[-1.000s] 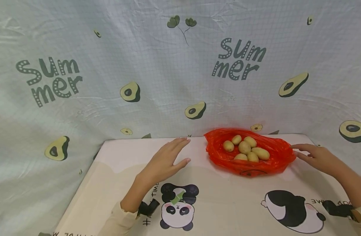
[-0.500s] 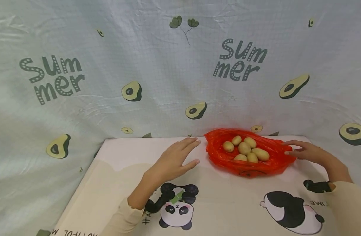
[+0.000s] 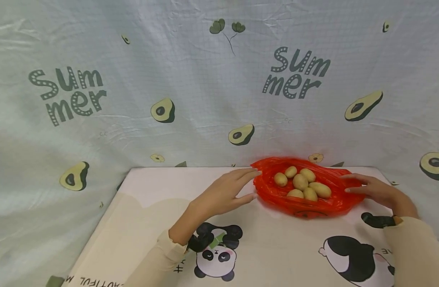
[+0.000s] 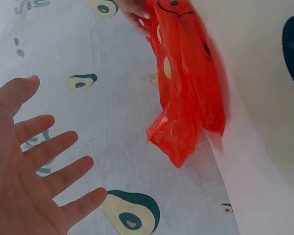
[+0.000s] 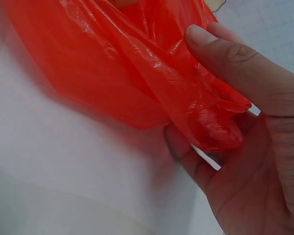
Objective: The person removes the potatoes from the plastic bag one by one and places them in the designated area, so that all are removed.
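Note:
A red plastic bag (image 3: 273,201) lies at the back right of the table, its mouth spread wide. Several potatoes (image 3: 300,181) sit inside it. My left hand (image 3: 226,193) is spread at the bag's left end, the fingertips near its edge; in the left wrist view the left hand (image 4: 34,166) shows an unoccupied palm and separated fingers. At the other end, my right hand (image 3: 379,191) straddles the bag, thumb and fingers apart. In the right wrist view, the right hand (image 5: 255,132) has its thumb over the red plastic and fingers partly hidden behind and below it.
A pale printed curtain (image 3: 198,79) with avocados and lettering hangs directly behind the table. The light tabletop (image 3: 162,187) carries printed pandas (image 3: 216,259). A black strap (image 3: 377,220) stands at the right wrist.
My left hand has moved right, up to the bag's left end. My right hand has come in leftward from the bag's edge to over its right end. The potatoes stay in place.

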Demonstrator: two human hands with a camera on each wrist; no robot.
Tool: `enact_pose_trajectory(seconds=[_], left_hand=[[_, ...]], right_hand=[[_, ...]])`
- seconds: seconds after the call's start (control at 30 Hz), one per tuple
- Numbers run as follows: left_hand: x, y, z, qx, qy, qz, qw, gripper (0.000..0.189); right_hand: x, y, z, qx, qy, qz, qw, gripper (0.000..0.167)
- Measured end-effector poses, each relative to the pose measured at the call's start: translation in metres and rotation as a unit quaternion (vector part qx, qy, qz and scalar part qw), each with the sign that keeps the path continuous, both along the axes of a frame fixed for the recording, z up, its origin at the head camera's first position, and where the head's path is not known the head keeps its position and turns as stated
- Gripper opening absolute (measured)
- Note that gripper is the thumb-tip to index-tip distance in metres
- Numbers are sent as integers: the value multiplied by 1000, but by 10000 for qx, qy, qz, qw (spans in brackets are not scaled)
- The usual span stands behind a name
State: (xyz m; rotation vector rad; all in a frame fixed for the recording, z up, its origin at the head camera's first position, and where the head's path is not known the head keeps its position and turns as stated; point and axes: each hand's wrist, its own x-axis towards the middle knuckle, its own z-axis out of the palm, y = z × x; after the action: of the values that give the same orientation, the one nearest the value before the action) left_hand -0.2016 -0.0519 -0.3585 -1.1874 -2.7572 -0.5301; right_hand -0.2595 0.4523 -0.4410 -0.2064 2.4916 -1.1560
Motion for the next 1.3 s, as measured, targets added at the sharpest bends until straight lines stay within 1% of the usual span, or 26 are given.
enact_pose_trajectory(seconds=[0.2,0.33,0.4,0.53,0.6,0.73,0.83,1.0,1.17,1.3], left_hand=[[-8,20,6,-91,-200,-232,9995,62],[-13,33,10,-68,-348,-385,9986,60],[-16,38,11,-68,-368,-479,9981,59],[-19,49,14,-223,-356,-665,9969,59],[-21,54,16,-265,-375,-759,9961,60],[-28,63,21,-227,-556,-831,9947,60],[-34,69,24,-233,-681,-822,9940,59],[-44,80,27,-430,-653,-878,9931,59],[-55,96,29,-683,-631,-950,9911,55],[-67,108,28,-872,-883,-1041,9868,51]], right_hand=[[4,2,-9,-319,80,-113,9994,66],[7,6,-15,-512,126,-172,9985,60],[9,8,-18,-603,139,-200,9979,56],[11,13,-22,-759,43,-311,9966,48],[11,15,-23,-884,-106,-366,9954,46],[11,20,-25,-985,-203,-353,9943,48],[12,20,-27,-984,-113,-297,9946,55],[14,18,-29,-779,61,-223,9967,67],[16,16,-28,-568,140,-263,9979,70],[16,15,-28,-612,129,-287,9976,70]])
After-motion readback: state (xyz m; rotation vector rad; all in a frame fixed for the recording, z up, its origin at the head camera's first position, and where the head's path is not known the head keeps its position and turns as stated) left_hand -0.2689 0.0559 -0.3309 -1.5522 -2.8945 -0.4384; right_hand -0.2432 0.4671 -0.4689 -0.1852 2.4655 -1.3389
